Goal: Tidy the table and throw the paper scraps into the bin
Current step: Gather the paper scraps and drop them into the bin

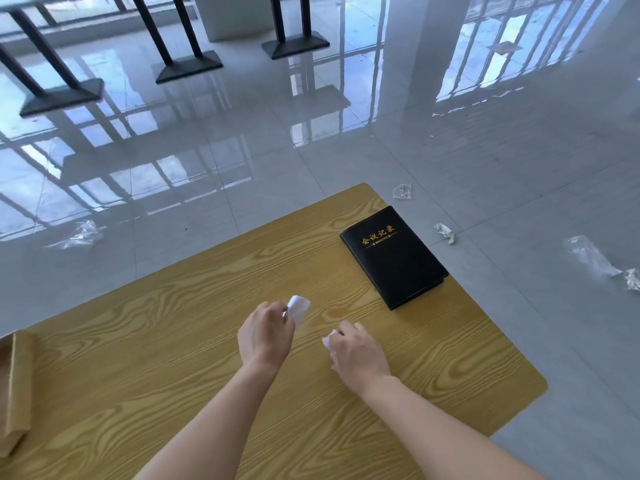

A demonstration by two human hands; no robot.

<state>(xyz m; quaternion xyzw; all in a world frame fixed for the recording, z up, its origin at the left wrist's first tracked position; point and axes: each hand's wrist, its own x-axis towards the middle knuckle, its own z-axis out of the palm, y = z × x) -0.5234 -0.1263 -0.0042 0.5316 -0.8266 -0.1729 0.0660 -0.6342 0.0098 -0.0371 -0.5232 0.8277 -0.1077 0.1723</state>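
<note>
A black notebook [394,258] with gold lettering lies flat near the far right corner of the wood-grain surface, tilted against its edges. At the left edge sits a brown paper bag [14,389] — only partly in view. The glossy tiled floor [242,140] mirrors window frames. On it lie bits of clear plastic wrap: one on the left [81,233], one just past the far corner [402,192], a longer strip on the right [590,256]. Black stands with flat bases [188,69] rise at the top — beside them a white pillar [235,15].
</note>
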